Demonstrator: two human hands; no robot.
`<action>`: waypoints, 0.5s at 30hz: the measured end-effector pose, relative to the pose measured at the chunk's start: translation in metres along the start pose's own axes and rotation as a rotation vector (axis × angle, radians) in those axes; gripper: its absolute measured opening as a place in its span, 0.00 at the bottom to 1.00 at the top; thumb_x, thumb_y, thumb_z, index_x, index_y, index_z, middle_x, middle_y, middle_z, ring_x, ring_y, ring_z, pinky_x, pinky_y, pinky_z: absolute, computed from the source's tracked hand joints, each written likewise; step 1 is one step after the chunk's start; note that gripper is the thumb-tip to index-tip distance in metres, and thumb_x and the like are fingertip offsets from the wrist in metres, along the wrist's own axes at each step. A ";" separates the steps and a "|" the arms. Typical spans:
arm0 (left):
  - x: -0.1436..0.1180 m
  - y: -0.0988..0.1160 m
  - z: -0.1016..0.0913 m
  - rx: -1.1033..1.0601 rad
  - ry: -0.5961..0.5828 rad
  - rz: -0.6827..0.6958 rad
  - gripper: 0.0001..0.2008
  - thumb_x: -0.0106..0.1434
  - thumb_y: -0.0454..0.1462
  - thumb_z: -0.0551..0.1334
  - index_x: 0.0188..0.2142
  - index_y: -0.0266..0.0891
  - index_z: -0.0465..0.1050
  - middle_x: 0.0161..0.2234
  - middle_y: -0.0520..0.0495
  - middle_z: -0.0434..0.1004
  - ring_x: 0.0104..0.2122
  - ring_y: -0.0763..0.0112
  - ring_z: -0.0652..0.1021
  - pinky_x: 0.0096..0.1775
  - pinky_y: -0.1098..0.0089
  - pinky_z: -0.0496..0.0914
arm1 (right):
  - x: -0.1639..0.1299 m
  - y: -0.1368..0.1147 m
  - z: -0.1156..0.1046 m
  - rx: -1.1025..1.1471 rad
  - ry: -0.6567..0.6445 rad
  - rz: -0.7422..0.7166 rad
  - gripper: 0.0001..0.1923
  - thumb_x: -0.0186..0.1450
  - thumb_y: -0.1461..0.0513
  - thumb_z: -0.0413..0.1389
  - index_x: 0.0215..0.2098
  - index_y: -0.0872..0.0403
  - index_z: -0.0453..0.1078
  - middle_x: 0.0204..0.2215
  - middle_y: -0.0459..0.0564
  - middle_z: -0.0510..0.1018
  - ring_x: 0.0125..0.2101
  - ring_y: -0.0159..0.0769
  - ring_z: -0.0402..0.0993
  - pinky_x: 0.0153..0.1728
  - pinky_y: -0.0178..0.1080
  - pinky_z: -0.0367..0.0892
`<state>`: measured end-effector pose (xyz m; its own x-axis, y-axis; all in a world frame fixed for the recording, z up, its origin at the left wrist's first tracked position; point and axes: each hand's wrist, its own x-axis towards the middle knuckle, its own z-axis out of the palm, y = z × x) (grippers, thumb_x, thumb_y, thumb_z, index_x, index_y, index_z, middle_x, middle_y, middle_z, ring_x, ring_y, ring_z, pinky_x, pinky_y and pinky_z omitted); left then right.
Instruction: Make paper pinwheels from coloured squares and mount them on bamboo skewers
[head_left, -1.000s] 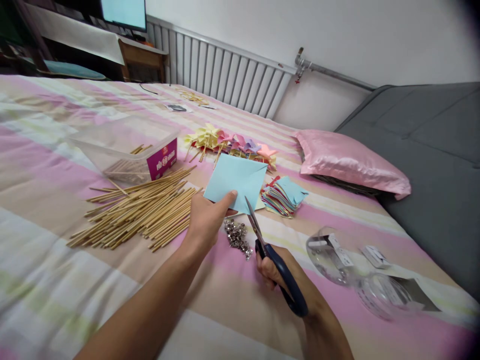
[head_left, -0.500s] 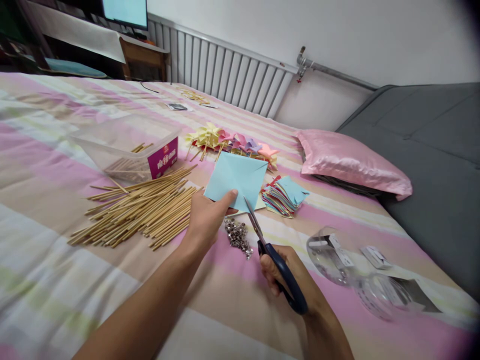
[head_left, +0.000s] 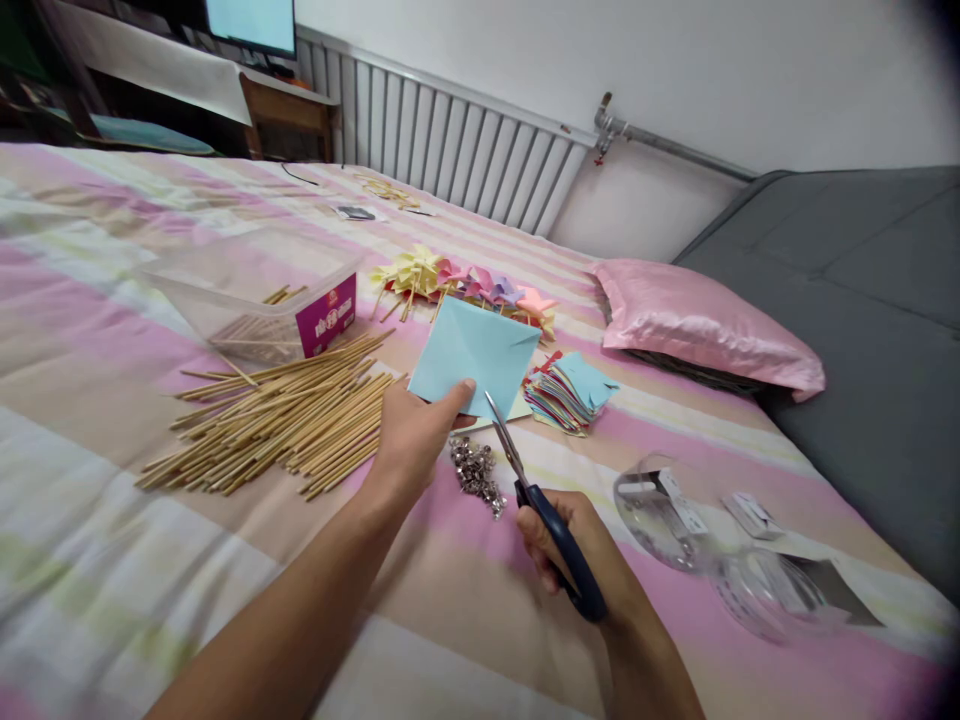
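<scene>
Left hand [head_left: 409,440] pinches blue paper [head_left: 474,355]; right hand [head_left: 570,545] grips scissors [head_left: 536,500], blades at its 5 o'clock corner. Risk: thumb nicked, it sits close to blades.

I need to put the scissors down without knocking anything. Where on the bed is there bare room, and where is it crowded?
Bare sheet lies near the viewer, left of the left hand and below the wooden sticks. Another open strip runs between the right hand and the clear plastic containers. It is crowded ahead: metal pins, paper stack, pinwheels, stick box.
</scene>
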<state>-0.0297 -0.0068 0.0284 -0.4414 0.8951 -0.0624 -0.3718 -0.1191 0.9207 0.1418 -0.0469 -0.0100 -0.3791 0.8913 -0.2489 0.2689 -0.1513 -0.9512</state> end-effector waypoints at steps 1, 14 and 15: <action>0.000 0.000 0.000 -0.003 0.003 -0.001 0.15 0.42 0.37 0.71 0.29 0.30 0.74 0.25 0.46 0.78 0.25 0.67 0.77 0.26 0.70 0.75 | 0.000 0.001 0.000 0.000 -0.004 -0.009 0.24 0.55 0.44 0.58 0.20 0.54 0.58 0.12 0.38 0.60 0.11 0.23 0.57 0.12 0.28 0.49; -0.001 -0.002 0.001 0.040 -0.022 -0.033 0.12 0.42 0.37 0.70 0.25 0.30 0.76 0.24 0.45 0.78 0.24 0.68 0.77 0.25 0.72 0.73 | 0.000 0.000 -0.002 -0.043 0.004 -0.030 0.25 0.55 0.44 0.57 0.21 0.54 0.58 0.14 0.39 0.59 0.13 0.23 0.56 0.13 0.28 0.50; -0.001 -0.002 0.001 0.039 -0.023 -0.034 0.12 0.42 0.37 0.70 0.25 0.30 0.76 0.24 0.45 0.78 0.24 0.68 0.77 0.25 0.72 0.73 | 0.000 0.000 -0.002 -0.045 0.004 -0.033 0.24 0.56 0.44 0.57 0.21 0.54 0.58 0.14 0.39 0.59 0.13 0.23 0.56 0.13 0.28 0.50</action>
<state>-0.0283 -0.0069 0.0271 -0.4098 0.9082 -0.0850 -0.3541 -0.0725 0.9324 0.1438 -0.0464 -0.0094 -0.3851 0.8970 -0.2169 0.2963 -0.1024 -0.9496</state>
